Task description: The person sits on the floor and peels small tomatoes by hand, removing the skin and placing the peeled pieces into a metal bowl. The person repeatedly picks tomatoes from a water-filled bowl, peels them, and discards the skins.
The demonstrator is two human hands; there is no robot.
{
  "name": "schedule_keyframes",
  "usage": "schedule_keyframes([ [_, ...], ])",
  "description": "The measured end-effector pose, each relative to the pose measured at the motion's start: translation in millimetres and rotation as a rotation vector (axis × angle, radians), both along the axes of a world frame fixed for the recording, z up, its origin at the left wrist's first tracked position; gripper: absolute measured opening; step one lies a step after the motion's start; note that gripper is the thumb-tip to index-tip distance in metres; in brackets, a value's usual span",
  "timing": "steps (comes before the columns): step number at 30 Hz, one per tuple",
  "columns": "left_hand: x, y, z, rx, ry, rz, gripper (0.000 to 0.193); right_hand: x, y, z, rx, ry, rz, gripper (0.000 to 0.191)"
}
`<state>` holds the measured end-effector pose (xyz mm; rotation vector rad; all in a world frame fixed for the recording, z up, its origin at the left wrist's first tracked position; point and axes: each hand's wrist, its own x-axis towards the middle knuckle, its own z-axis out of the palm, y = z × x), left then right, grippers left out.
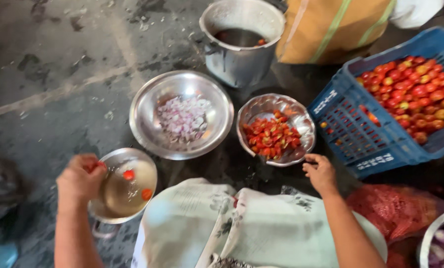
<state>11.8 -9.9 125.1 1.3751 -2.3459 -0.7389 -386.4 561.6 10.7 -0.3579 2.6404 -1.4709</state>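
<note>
Head view: left hand is curled into a fist pinching a small red tomato, right over the rim of the steel water bowl. Two more tomatoes float just right of it. Right hand rests with loosely spread fingers, touching the cut tomato bowl.

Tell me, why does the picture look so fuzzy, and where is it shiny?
Head view: everything is a little blurred, most of all the left hand and right hand; light glints off the rim of the onion bowl and the tomato bowl; the floor looks dim and grey.
</note>
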Motion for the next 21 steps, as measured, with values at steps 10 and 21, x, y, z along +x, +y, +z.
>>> schedule_keyframes([
  [10,15.5,-11.2,-56.7,1.107,1.188,0.513,0.028,17.3,8.5,15.1,-0.060,0.037,0.056,0.030],
  [21,-5.0,3.0,-65.4,1.056,0.582,0.152,0.021,34.3,14.6,17.1,-0.022,0.080,0.020,0.026],
])
